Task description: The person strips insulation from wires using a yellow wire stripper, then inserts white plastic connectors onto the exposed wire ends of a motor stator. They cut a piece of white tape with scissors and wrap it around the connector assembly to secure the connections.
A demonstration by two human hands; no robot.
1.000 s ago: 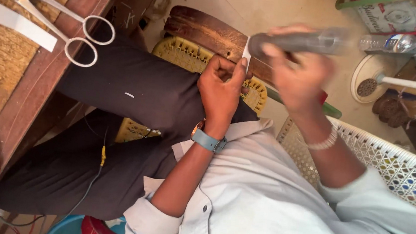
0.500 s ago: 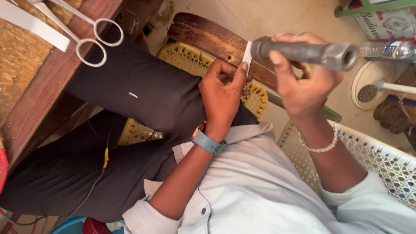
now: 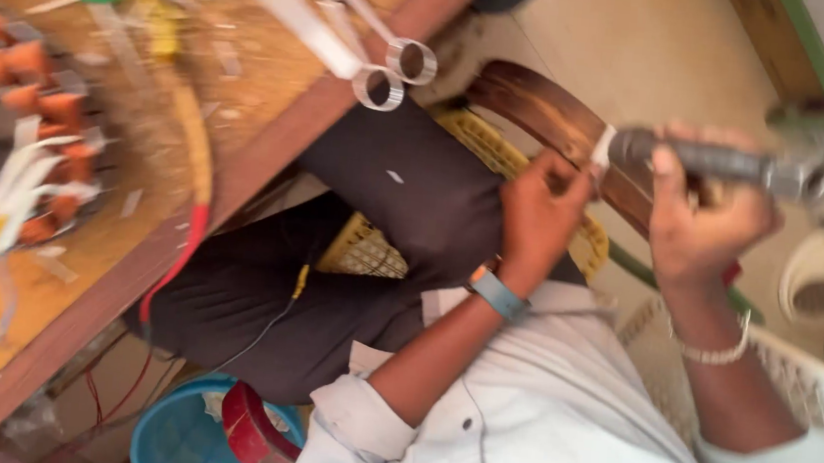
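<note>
Fingers of both hands pinch a grey tube (image 3: 711,160); scissors (image 3: 388,56) lie on the workbench (image 3: 111,265) nearby.

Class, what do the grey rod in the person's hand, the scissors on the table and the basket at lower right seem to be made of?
The grey cylindrical rod, gripped by the right hand, looks like dull metal, though blur leaves it open. The silver scissors seem polished steel: bright ring handles. The white lattice basket looks like moulded plastic with regular holes.
</note>
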